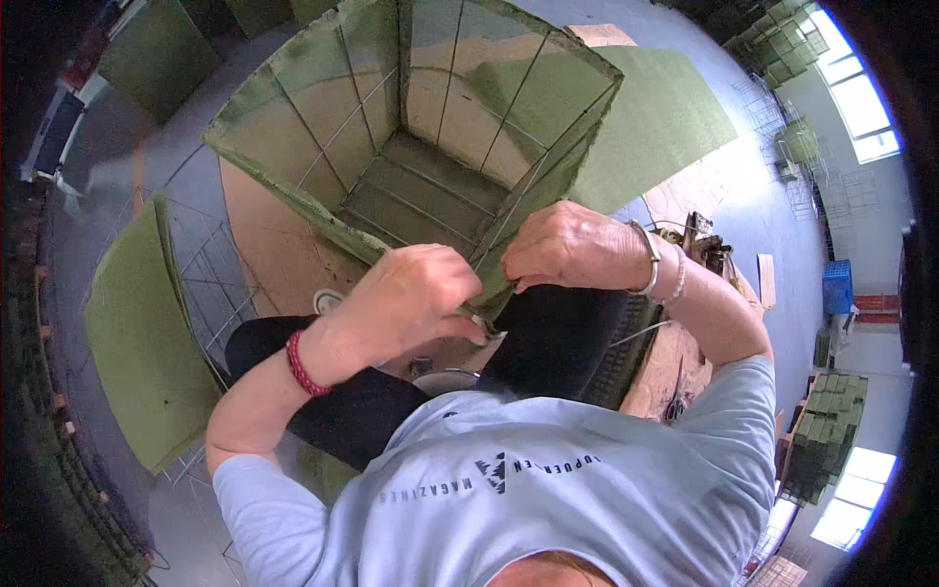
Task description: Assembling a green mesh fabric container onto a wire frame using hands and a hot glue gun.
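Observation:
A large open box (559, 176) of dark wire grid and green fabric stands tilted in front of me, its mouth toward me. My left hand (416, 293) is closed in a pinch at its near corner. The fingertips hide what they hold, though a small pale bit shows beside them. My right hand (577, 249) pinches the green fabric edge at the same corner, just right of the left hand. Both hands sit above my knees, a short gap between them.
Green sheets lie at the right (655, 127) and the left (152, 342), the left one against a wire frame (201, 259). Scissors (675, 406) rest on a brown board (660, 367) by my right side. Further off are a blue crate (837, 287) and stacked green boxes (827, 430).

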`<control>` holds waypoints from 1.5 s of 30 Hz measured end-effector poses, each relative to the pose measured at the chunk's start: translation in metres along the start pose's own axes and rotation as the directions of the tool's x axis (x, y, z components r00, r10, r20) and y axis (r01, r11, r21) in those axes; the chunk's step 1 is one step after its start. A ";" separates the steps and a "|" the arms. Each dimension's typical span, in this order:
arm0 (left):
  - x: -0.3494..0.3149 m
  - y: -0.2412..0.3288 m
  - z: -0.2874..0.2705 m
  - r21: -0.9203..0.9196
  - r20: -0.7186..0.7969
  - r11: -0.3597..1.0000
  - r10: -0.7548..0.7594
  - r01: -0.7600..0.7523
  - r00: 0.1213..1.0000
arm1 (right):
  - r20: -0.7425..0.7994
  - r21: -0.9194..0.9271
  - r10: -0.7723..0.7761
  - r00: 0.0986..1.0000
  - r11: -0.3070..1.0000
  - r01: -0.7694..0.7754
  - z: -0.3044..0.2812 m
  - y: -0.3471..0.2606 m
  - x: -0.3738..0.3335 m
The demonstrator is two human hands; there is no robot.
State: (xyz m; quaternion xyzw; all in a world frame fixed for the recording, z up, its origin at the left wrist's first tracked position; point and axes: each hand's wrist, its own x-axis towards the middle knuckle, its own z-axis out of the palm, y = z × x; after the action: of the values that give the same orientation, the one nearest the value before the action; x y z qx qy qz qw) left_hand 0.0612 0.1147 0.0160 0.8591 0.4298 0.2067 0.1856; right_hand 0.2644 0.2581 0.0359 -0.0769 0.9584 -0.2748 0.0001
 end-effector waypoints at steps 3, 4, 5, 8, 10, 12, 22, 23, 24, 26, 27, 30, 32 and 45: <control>0.002 0.013 0.008 0.021 -0.159 0.999 0.035 -0.032 0.987 | 0.033 0.038 0.015 0.999 0.999 -0.016 -0.003 0.001 0.001; 0.002 0.017 0.011 0.055 -0.196 0.998 0.039 -0.028 0.980 | 0.036 0.035 0.021 0.999 0.999 -0.022 -0.003 0.001 0.002; 0.003 0.017 0.013 0.052 -0.199 0.998 0.044 -0.035 0.979 | 0.013 0.021 0.011 1.000 1.000 -0.012 -0.003 0.001 0.003; 0.003 0.016 0.022 0.100 -0.257 0.994 0.056 -0.031 0.965 | -0.023 -0.037 -0.035 0.999 0.999 0.034 -0.003 0.004 0.001; 0.001 0.012 0.027 0.125 -0.266 0.990 0.098 -0.066 0.959 | -0.039 -0.079 -0.067 0.997 0.995 0.064 -0.001 0.004 0.000; 0.000 0.009 0.026 0.076 -0.262 0.995 0.086 -0.068 0.961 | 0.022 -0.100 0.000 1.000 0.995 0.002 -0.002 0.002 0.001; -0.002 0.003 0.029 0.061 -0.277 0.990 0.140 -0.128 0.951 | -0.062 -0.177 -0.035 0.997 0.984 0.024 -0.027 -0.011 0.002; -0.002 0.003 0.029 0.059 -0.280 0.991 0.135 -0.123 0.950 | -0.057 -0.174 -0.038 0.998 0.984 0.028 -0.025 -0.010 0.002; -0.001 0.002 0.031 0.061 -0.293 0.990 0.143 -0.131 0.946 | -0.025 -0.175 -0.006 1.000 0.985 0.002 -0.021 -0.011 -0.001; -0.001 0.001 0.032 0.060 -0.304 0.988 0.152 -0.141 0.941 | 0.028 -0.190 0.018 0.999 0.982 -0.013 -0.015 -0.007 -0.004; -0.002 0.001 0.030 0.049 -0.288 0.990 0.139 -0.130 0.948 | 0.029 -0.190 0.020 0.999 0.982 -0.014 -0.016 -0.007 -0.004; 0.000 0.000 0.031 0.043 -0.283 0.991 0.132 -0.124 0.950 | 0.107 -0.217 0.020 0.994 0.976 0.004 -0.019 -0.008 -0.001; 0.000 -0.001 0.033 0.049 -0.293 0.991 0.137 -0.128 0.946 | 0.086 -0.239 -0.030 0.996 0.970 0.050 -0.022 -0.006 0.000; -0.002 -0.002 0.032 0.033 -0.321 0.990 0.142 -0.139 0.936 | 0.221 -0.267 0.106 0.970 0.963 -0.045 -0.035 -0.007 0.001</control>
State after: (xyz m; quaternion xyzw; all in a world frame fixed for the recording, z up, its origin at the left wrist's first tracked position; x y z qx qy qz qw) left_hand 0.0754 0.1101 -0.0127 0.8432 0.3930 0.3547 0.0934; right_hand 0.2630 0.2709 0.0692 -0.0712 0.9817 -0.1355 0.1129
